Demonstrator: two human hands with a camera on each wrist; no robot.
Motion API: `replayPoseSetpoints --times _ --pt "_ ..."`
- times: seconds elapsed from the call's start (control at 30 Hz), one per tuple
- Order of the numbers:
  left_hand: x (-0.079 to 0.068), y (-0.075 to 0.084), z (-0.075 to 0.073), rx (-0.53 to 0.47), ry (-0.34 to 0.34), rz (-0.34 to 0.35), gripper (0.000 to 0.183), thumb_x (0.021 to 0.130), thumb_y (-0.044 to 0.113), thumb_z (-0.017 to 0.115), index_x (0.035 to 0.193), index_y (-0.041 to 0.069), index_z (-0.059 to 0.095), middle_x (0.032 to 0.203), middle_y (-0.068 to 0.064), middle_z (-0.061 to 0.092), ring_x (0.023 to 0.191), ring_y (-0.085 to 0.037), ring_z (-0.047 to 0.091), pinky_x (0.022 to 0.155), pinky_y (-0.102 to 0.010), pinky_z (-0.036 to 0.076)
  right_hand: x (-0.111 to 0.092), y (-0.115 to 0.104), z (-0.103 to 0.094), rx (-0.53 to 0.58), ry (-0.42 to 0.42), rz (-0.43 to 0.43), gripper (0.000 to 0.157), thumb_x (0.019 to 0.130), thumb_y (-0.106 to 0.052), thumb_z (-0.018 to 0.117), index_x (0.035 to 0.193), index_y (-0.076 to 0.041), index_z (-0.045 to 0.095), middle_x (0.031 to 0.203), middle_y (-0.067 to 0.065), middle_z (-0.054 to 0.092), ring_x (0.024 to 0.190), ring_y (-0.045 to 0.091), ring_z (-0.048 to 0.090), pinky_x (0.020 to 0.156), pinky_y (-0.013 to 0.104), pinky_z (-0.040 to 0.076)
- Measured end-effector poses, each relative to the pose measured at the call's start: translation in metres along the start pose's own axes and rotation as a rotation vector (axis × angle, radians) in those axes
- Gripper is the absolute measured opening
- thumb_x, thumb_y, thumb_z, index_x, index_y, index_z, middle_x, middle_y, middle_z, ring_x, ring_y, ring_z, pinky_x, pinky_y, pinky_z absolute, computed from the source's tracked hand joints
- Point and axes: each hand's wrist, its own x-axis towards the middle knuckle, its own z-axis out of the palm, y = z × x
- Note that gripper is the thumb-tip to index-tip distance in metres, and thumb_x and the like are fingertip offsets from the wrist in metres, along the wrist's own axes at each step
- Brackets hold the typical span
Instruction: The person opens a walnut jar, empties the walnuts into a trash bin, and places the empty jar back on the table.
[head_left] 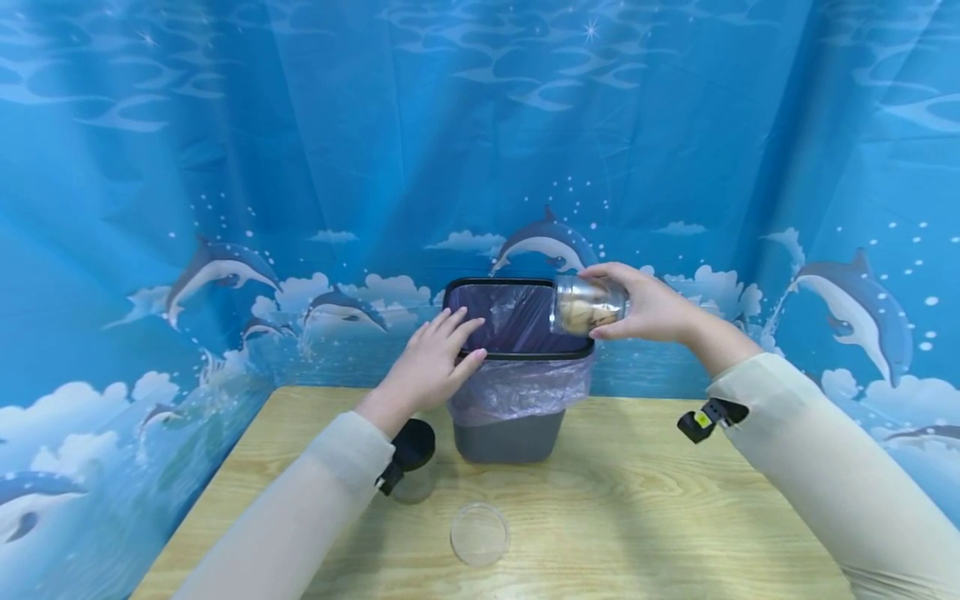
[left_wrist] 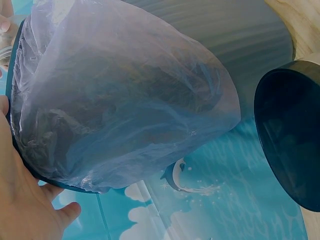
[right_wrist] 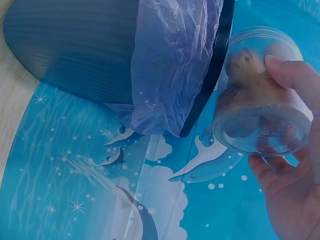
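Observation:
My right hand [head_left: 637, 304] grips a clear jar [head_left: 590, 305] tipped on its side over the right rim of a grey trash bin [head_left: 510, 437]. Brownish round pieces [right_wrist: 246, 75] lie inside the jar; their kind I cannot tell. A translucent purple bag [head_left: 525, 387] lines the bin and folds down over its black rim [head_left: 525, 357]. On the bin's left rim rests my left hand [head_left: 431, 358], fingers spread and fairly straight. In the left wrist view, the left hand [left_wrist: 30, 200] lies along the rim beside the bag.
A clear round lid [head_left: 480, 534] lies on the wooden table [head_left: 637, 500] in front of the bin. Left of the bin, partly behind my left wrist, stands a container with a black top [head_left: 415, 445]. A blue dolphin-print curtain [head_left: 480, 150] hangs behind the table.

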Motion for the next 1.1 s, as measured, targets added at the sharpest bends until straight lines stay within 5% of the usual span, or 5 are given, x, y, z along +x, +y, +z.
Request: replayPoseSetpoints --times 1.1 --pt "0.001 0.0 0.0 -0.01 0.004 -0.008 0.062 0.105 0.057 0.031 0.159 0.027 0.027 0.167 -0.005 0.016 0.154 -0.027 0.006 0.121 -0.055 0.008 0.007 -0.017 -0.006 -0.178 -0.108 -0.022 0.083 0.079 -0.015 0.085 0.151 -0.02 0.043 0.157 0.01 0.035 0.145 0.037 0.026 0.106 0.064 0.037"
